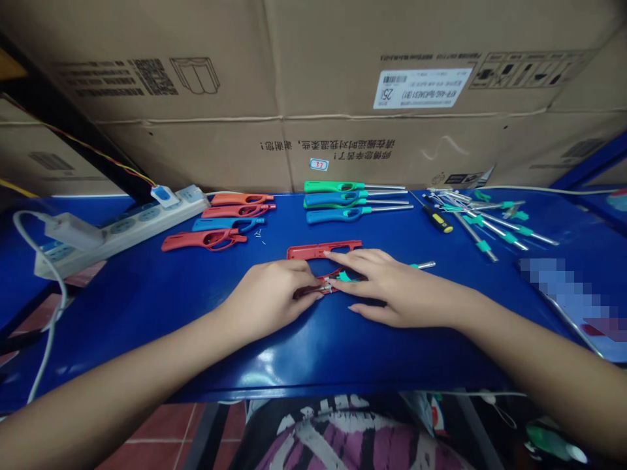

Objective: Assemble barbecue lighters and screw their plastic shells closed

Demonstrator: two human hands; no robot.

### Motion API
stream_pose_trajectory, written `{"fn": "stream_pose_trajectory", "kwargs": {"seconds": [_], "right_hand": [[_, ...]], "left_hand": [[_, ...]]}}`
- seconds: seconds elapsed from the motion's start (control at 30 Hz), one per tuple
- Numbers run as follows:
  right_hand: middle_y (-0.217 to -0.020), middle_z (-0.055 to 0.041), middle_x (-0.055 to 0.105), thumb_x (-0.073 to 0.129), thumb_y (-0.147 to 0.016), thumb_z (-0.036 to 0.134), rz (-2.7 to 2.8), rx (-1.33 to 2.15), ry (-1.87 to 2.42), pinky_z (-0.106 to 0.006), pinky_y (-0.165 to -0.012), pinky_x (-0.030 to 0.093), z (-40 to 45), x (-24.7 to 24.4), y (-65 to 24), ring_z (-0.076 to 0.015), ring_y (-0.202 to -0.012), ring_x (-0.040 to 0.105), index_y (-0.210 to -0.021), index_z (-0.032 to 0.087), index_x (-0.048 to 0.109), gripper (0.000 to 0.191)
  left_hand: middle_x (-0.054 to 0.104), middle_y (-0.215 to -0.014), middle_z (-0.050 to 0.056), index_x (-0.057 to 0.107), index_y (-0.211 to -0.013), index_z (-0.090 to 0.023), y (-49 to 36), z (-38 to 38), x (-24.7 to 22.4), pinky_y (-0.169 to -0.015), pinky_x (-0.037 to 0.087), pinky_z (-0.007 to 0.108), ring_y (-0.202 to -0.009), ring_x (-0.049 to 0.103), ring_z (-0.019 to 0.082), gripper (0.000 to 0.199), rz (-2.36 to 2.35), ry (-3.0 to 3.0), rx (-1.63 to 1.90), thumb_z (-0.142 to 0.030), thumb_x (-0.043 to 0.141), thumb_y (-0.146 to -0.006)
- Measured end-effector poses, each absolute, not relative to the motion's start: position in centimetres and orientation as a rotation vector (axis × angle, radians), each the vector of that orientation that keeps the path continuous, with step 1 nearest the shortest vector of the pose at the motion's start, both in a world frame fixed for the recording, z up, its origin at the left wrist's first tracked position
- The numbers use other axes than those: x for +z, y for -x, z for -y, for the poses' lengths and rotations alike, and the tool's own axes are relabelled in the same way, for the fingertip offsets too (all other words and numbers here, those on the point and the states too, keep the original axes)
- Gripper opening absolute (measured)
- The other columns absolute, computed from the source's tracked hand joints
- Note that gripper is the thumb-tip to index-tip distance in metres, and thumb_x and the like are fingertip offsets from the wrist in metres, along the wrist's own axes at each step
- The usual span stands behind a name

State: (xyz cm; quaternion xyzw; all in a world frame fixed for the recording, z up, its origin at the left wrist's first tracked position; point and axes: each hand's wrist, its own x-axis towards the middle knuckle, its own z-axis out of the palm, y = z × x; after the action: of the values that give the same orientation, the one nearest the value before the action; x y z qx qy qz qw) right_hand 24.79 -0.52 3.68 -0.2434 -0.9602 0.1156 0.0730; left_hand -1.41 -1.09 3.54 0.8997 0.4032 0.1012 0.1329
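on a glossy blue table [337,359] before cardboard [210,153], the left hand [277,294] pinches a red casing [327,286], right hand [389,287] spread.

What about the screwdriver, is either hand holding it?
No, the screwdriver lies on the blue table, apart from the left hand and the right hand.

- Glossy blue tabletop [147,287], reaching out past both hands.
- Touched by the right hand [386,287]: 1 red half-shell [304,252].
- Beyond the left hand [269,294]: 4 handles [198,240] (2 red, 1 orange, 1 blue), small screws [258,234] beside them.
- Farther left of that hand: white power strip [140,219].
- Beyond the right hand: green and blue lighters [326,215].
- Right of those: 1 screwdriver [438,220], scattered metal tubes [499,233].
- Right of the right hand: 1 flat device [563,287].
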Motion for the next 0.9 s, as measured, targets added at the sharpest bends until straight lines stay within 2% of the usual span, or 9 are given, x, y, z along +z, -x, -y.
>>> {"fn": "stream_pose_trajectory", "kwargs": {"seconds": [0.23, 0.37, 0.47, 0.57, 0.63, 0.7, 0.77, 0.9], "right_hand": [[-0.169, -0.013, 0.017, 0.059, -0.097, 0.032, 2.943, 0.476, 0.849, -0.056, -0.12, 0.031, 0.7, 3.9, -24.9, -0.0334, -0.152, 0.028, -0.151, 0.027, 0.048, 0.056], [-0.168, -0.0174, 0.018, 0.059, -0.097, 0.03, 2.966, 0.479, 0.834, -0.06, -0.121, 0.027, 0.8, 4.0, -25.1, -0.0354, -0.152, 0.028, -0.15, 0.023, 0.05, 0.054], [-0.168, -0.0169, 0.019, 0.062, -0.095, 0.031, 2.951, 0.473, 0.818, -0.062, -0.121, 0.025, 0.7, 3.9, -25.2, -0.0374, -0.151, 0.029, -0.15, 0.024, 0.051, 0.056], [-0.165, -0.0157, 0.03, 0.061, -0.096, 0.029, 2.904, 0.381, 0.776, -0.06, -0.12, 0.028, 0.4, 3.8, -25.2, -0.0346, -0.148, 0.036, -0.147, 0.024, 0.052, 0.052], [-0.153, -0.0148, 0.048, 0.057, -0.098, 0.027, 2.823, 0.304, 0.809, -0.054, -0.114, 0.038, 0.0, 3.8, -25.3, -0.0307, -0.139, 0.047, -0.138, 0.022, 0.061, 0.04], [-0.132, -0.0127, 0.063, 0.054, -0.099, 0.026, 2.742, 0.258, 0.875, -0.048, -0.102, 0.047, -0.5, 3.9, -25.5, -0.0277, -0.122, 0.058, -0.122, 0.02, 0.069, 0.027], [-0.117, -0.0102, 0.067, 0.055, -0.098, 0.026, 2.718, 0.275, 0.924, -0.041, -0.089, 0.051, -0.7, 4.0, -25.8, -0.0244, -0.105, 0.064, -0.11, 0.019, 0.07, 0.02], [-0.118, -0.0068, 0.064, 0.057, -0.098, 0.027, 2.775, 0.334, 0.977, -0.031, -0.072, 0.049, -0.7, 3.9, -26.0, -0.0189, -0.09, 0.066, -0.112, 0.021, 0.065, 0.018]], "left_hand": [[0.072, -0.093, 0.004, 0.08, -0.104, -0.025, 1.1, 1.2, 3.7, -0.07, 0.049, 0.028, -0.085, 0.069, 0.02, 0.02, -1.202, -2.551, 0.305, -0.031, 0.062, -0.097], [0.072, -0.093, 0.005, 0.08, -0.103, -0.023, 1.0, 1.2, 3.7, -0.072, 0.05, 0.028, -0.083, 0.069, 0.019, 0.02, -1.196, -2.491, 0.322, -0.029, 0.063, -0.096], [0.071, -0.092, 0.005, 0.08, -0.105, -0.022, 1.0, 1.1, 3.6, -0.074, 0.052, 0.029, -0.084, 0.068, 0.019, 0.019, -1.183, -2.471, 0.334, -0.028, 0.065, -0.095], [0.071, -0.091, 0.005, 0.08, -0.106, -0.023, 1.0, 1.1, 3.5, -0.074, 0.052, 0.029, -0.084, 0.068, 0.019, 0.02, -1.173, -2.486, 0.346, -0.028, 0.064, -0.095], [0.071, -0.091, 0.005, 0.08, -0.105, -0.022, 1.1, 1.0, 3.4, -0.073, 0.052, 0.028, -0.083, 0.068, 0.019, 0.019, -1.164, -2.502, 0.357, -0.028, 0.064, -0.095], [0.071, -0.092, 0.005, 0.079, -0.104, -0.021, 1.2, 1.1, 3.3, -0.072, 0.052, 0.027, -0.083, 0.068, 0.018, 0.018, -1.148, -2.517, 0.375, -0.027, 0.065, -0.095], [0.071, -0.091, 0.004, 0.078, -0.103, -0.02, 1.3, 1.1, 3.2, -0.071, 0.052, 0.027, -0.082, 0.068, 0.018, 0.017, -1.132, -2.536, 0.386, -0.025, 0.065, -0.094], [0.071, -0.092, 0.004, 0.075, -0.102, -0.018, 1.3, 1.5, 3.2, -0.069, 0.053, 0.028, -0.081, 0.068, 0.018, 0.015, -1.138, -2.616, 0.435, -0.027, 0.066, -0.094]]}}
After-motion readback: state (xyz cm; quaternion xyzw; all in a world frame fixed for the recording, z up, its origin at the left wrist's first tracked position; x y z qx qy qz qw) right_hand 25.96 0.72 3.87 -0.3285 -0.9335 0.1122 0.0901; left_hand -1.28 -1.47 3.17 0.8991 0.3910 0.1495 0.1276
